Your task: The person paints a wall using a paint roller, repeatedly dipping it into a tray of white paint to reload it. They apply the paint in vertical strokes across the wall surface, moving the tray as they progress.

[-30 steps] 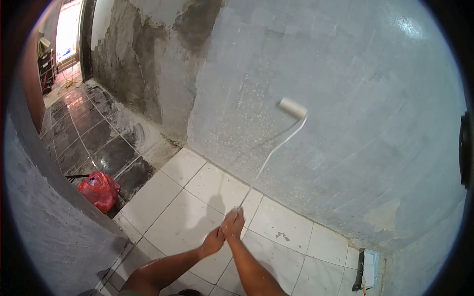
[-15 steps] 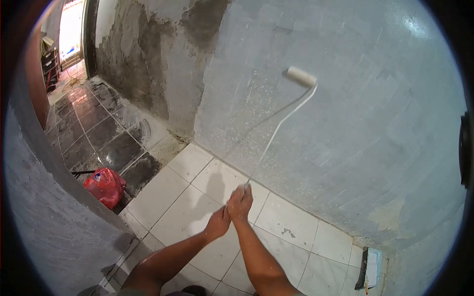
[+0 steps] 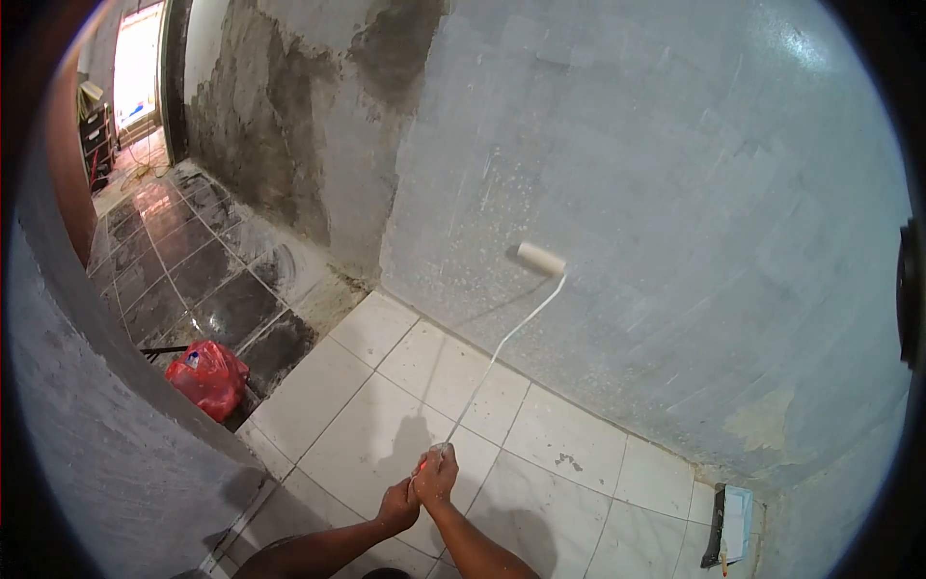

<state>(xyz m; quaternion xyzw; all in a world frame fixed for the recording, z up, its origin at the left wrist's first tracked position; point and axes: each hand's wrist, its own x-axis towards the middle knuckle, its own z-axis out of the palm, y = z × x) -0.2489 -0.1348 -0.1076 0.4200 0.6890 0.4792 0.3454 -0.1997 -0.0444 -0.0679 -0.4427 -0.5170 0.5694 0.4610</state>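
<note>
1. Ahead of the right hand, in the head view, a thin pale rod slants up and away to a paint roller; the roller is at the grey wall, but whether it touches cannot be told.
2. The right hand is closed round the rod's lower end, a bit of red showing by its fingers; the left hand is just behind and to the left of it, fingers curled, the two hands meeting; what the left grips is hidden.
3. Beneath both hands lies a white tiled floor; well to their left, a red plastic bag sits by dark tiles; well to their right, a tray with pale contents rests on the floor near the wall.
</note>
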